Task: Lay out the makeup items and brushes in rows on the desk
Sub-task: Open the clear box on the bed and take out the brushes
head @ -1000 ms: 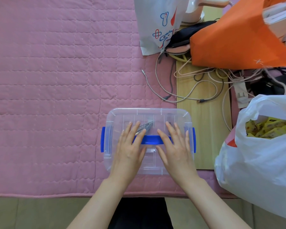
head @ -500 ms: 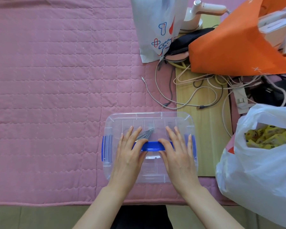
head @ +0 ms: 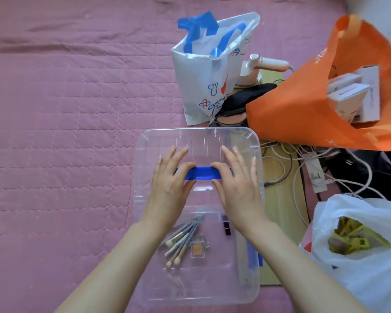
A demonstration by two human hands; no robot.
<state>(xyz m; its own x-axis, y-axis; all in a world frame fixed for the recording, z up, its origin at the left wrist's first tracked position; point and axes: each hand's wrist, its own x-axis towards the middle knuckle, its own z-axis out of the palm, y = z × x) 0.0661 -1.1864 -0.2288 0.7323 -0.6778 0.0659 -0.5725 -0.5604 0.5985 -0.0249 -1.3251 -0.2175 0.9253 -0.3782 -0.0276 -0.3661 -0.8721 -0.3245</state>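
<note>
Both my hands hold a clear plastic lid (head: 196, 141) by its blue handle (head: 202, 173), lifted and tilted above the box. My left hand (head: 169, 186) pinches the handle's left end and my right hand (head: 239, 186) its right end, thumbs on the near side, fingers spread over the lid. Below my wrists stands the clear storage box (head: 190, 290), uncovered. Inside lie several makeup brushes (head: 181, 240) in a bundle, a small square orange eyeshadow pan (head: 197, 248) and a dark lipstick tube (head: 226, 227).
A pink quilted cover (head: 54, 132) stretches to the left. A white printed bag (head: 201, 82) and an orange bag (head: 303, 109) with boxes stand behind the lid. Tangled cables (head: 291, 168) lie on a wooden board, and a white plastic bag (head: 359, 279) of yellow packets sits at right.
Both hands have lifted the lid off the box and raised it away from me. The brushes, eyeshadow and lipstick inside now show. The camera view has shifted down and closer.
</note>
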